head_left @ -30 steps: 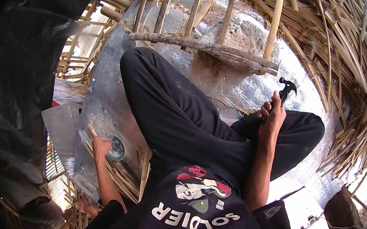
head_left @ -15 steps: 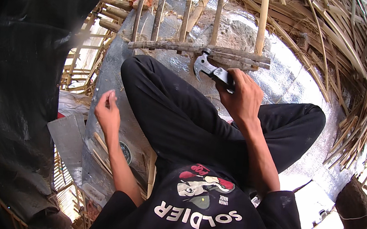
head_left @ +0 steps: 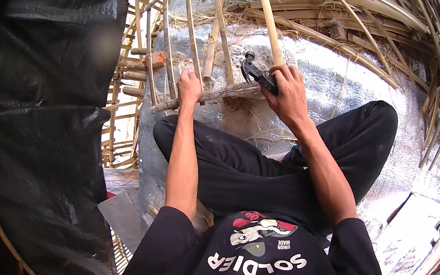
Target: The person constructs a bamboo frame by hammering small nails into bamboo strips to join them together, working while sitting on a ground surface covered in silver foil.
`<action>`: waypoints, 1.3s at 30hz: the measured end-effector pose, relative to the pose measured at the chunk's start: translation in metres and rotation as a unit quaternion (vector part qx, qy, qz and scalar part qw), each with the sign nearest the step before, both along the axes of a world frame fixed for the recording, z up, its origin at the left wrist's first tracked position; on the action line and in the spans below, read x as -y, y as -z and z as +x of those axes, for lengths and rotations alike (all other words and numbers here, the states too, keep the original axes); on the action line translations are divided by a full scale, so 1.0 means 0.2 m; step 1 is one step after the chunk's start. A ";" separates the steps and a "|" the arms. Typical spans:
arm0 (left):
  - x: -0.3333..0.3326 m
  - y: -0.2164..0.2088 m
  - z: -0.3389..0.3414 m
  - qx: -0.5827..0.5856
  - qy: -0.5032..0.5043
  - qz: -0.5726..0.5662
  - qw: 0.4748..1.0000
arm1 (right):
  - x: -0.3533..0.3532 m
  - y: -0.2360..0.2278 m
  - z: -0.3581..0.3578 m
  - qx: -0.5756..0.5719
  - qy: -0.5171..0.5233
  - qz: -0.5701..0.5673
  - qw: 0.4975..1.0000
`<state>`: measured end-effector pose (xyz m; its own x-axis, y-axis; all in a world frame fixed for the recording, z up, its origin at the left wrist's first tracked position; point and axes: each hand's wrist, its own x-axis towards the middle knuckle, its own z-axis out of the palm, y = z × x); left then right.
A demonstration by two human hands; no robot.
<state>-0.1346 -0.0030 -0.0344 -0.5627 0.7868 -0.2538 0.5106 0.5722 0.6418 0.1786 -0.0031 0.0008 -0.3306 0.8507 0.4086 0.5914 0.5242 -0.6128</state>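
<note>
Toward the far L corner of the silver sheet (head_left: 324, 76), the frame of wooden slats (head_left: 193, 23) lies w/ its near crossbar (head_left: 222, 94) just past the person's L knee (head_left: 163, 132), prob. so both hands reach it easily. L hand (head_left: 190, 86): fingers curled in by the crossbar's L part, poss. steadying a slat; fingertips hidden, can't tell how tightly closed or on what. R hand (head_left: 288, 94): wrapped round the handle of the black hammer (head_left: 259, 76), head pointing L above the crossbar's R part, prob. gripped so for control.
</note>
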 end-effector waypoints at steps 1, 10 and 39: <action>0.02 -0.03 0.02 -0.082 -0.017 0.036 0.996 | 0.01 0.00 0.00 -0.007 0.000 -0.004 1.000; 0.00 -0.14 0.19 -0.147 -0.025 0.224 0.963 | -0.01 -0.09 0.09 -0.014 0.065 0.020 0.998; 0.01 -0.44 0.58 -0.096 0.443 0.087 0.887 | -0.10 0.09 0.14 -0.047 0.156 0.029 0.986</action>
<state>-0.0193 -0.0059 0.0528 0.2756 0.9599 -0.0509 0.8195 -0.2070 0.5344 0.2064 0.0172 -0.0169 -0.0145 0.8791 0.4764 0.6719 0.3614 -0.6465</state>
